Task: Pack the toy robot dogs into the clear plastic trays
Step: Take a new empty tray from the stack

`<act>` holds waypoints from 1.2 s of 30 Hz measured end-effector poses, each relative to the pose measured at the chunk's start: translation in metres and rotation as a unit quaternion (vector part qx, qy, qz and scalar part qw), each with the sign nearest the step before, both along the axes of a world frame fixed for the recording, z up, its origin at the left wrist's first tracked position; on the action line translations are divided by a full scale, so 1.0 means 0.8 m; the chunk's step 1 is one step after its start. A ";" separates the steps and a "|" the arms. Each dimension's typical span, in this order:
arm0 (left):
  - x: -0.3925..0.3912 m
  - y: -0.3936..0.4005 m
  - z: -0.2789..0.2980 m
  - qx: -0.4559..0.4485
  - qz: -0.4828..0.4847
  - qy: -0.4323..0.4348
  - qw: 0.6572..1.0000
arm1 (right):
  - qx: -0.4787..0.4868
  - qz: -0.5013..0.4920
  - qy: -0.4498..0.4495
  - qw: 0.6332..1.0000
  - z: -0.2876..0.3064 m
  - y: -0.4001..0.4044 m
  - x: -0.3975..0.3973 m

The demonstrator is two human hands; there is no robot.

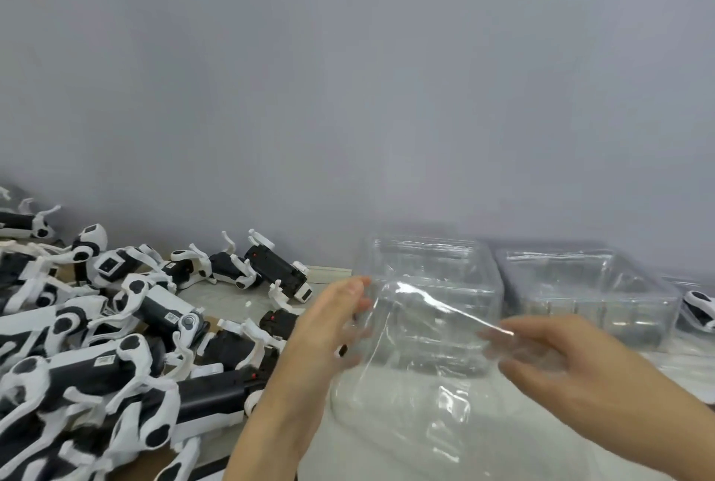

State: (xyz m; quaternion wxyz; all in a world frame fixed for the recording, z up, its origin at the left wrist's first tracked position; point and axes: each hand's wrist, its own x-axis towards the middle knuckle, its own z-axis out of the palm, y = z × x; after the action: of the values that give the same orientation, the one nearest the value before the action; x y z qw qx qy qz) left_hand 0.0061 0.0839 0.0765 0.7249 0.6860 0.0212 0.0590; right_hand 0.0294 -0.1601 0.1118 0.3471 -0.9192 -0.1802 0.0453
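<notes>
A clear plastic tray [421, 329] hangs tilted above the table, gripped at both ends. My left hand [329, 325] holds its left edge and my right hand [553, 360] holds its right edge, with the fingers seen through the plastic. A heap of black and white toy robot dogs [96, 333] lies to the left of my left hand, several of them on their sides or backs. One more toy dog [700, 306] shows at the far right edge.
Two stacks of clear trays [433, 260] [588, 287] stand against the grey wall behind the held tray. More clear plastic [445, 422] lies on the table below my hands. The light table top [232, 294] shows between the dogs.
</notes>
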 end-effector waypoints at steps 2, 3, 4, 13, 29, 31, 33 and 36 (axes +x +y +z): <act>0.000 0.002 -0.004 0.029 -0.044 0.026 0.998 | -0.031 0.016 0.009 0.999 -0.002 0.001 0.000; 0.000 0.003 -0.007 0.054 -0.055 0.036 0.996 | -0.036 0.015 0.010 0.999 -0.004 0.001 0.001; -0.001 0.004 -0.009 0.084 -0.061 0.051 0.993 | -0.038 0.009 0.005 0.999 -0.007 0.002 0.002; 0.010 -0.001 -0.030 0.250 0.090 0.090 0.960 | -0.102 -0.002 -0.003 0.995 -0.055 0.024 0.016; 0.027 0.000 -0.063 0.459 0.207 0.018 0.863 | -0.091 -0.010 -0.011 0.996 -0.058 0.029 0.024; 0.028 0.003 -0.068 0.449 0.237 0.005 0.862 | -0.092 -0.008 -0.007 0.996 -0.059 0.029 0.024; 0.029 0.002 -0.065 0.414 0.265 -0.002 0.871 | -0.091 -0.006 -0.005 0.996 -0.059 0.028 0.024; 0.024 0.000 -0.058 0.406 0.279 -0.008 0.870 | -0.089 -0.006 -0.002 0.996 -0.058 0.027 0.022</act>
State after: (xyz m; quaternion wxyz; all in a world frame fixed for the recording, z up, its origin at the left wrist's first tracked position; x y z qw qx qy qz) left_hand 0.0256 0.0835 0.0298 0.3361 0.8848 0.1802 0.2677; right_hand 0.0469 -0.1387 0.0655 0.2641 -0.9475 -0.1710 0.0569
